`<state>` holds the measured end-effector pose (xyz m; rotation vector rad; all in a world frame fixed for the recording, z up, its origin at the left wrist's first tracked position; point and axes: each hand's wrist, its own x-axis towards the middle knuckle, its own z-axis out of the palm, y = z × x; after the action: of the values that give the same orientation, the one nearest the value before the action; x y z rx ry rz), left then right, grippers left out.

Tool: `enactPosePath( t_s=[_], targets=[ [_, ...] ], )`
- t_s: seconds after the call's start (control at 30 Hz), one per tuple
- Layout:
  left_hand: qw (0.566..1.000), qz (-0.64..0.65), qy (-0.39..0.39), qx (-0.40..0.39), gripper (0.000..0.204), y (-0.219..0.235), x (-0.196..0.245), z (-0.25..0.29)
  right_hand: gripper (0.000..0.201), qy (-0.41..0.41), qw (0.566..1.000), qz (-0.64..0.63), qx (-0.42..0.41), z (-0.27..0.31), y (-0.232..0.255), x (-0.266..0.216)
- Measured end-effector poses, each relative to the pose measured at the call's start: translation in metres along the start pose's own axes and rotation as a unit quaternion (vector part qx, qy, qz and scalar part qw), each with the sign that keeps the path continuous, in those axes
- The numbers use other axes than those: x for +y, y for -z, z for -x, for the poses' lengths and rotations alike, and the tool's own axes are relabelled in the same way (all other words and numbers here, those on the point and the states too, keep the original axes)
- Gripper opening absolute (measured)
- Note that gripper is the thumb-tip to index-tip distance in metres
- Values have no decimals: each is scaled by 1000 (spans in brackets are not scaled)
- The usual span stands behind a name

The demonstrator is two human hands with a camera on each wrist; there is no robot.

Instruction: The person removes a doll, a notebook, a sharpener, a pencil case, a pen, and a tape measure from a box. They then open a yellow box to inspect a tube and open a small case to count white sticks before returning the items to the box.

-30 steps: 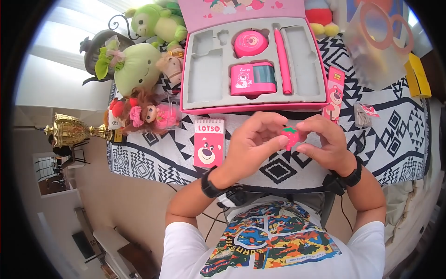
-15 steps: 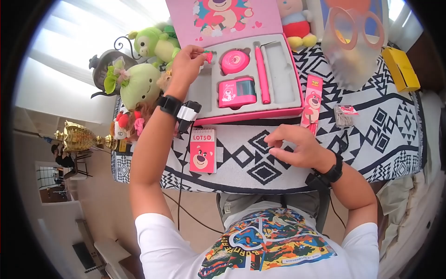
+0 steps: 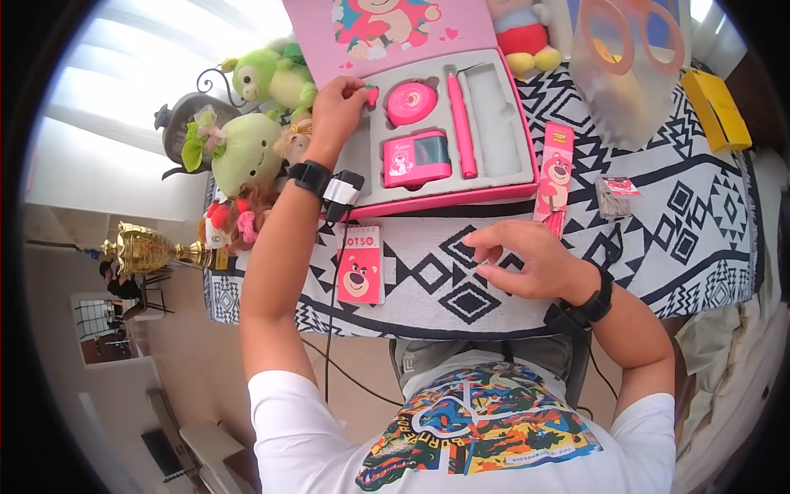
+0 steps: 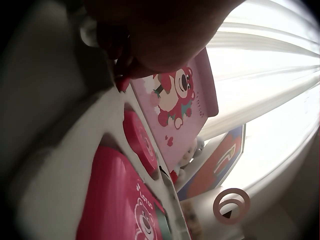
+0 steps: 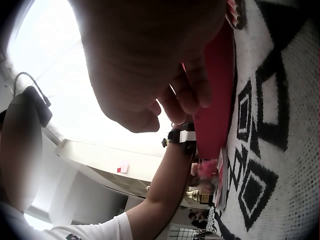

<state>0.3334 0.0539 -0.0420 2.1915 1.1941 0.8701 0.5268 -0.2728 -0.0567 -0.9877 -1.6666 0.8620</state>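
The left hand (image 3: pixel 336 117) had carried a pinched strawberry (image 3: pixel 372 97) to ten o'clock of the pink box (image 3: pixel 461 200), seemingly shifting work there; the right hand (image 3: pixel 531 259), loosely curved, sat empty at five.

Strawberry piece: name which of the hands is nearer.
Left: the left hand pinches the strawberry piece over the box; the right hand is apart from it, in front of the box.

Just to the left of the left hand (image 3: pixel 337 115) are a green plush toy (image 3: pixel 276 80) and, nearer the person, a round pale-green plush (image 3: pixel 247 152). A gold trophy (image 3: pixel 141 247) lies farther left. Well beyond the right hand (image 3: pixel 531 257) sits a red-and-yellow plush (image 3: pixel 527 41); farther right are a translucent bag (image 3: pixel 621 103) with round handles and a yellow box (image 3: pixel 716 111). Patterned cloth (image 3: pixel 420 272) spreads beneath the right hand.
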Motion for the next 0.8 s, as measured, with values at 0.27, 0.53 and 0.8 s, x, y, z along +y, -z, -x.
enactPosePath(
  t_s=[0.27, 0.53, 0.8],
  targets=[
    [999, 2, 29, -19, 26, 5, 0, 3, 38, 7, 1000, 13, -3, -1, 1, 0],
    [999, -45, 19, -13, 27, 2, -2, 0, 36, 9, 1000, 11, 0, 0, 0, -1],
    [990, -133, -43, -6, 25, 4, 1, 0, 35, 1, 1000, 10, -4, 0, 0, -1]
  ],
)
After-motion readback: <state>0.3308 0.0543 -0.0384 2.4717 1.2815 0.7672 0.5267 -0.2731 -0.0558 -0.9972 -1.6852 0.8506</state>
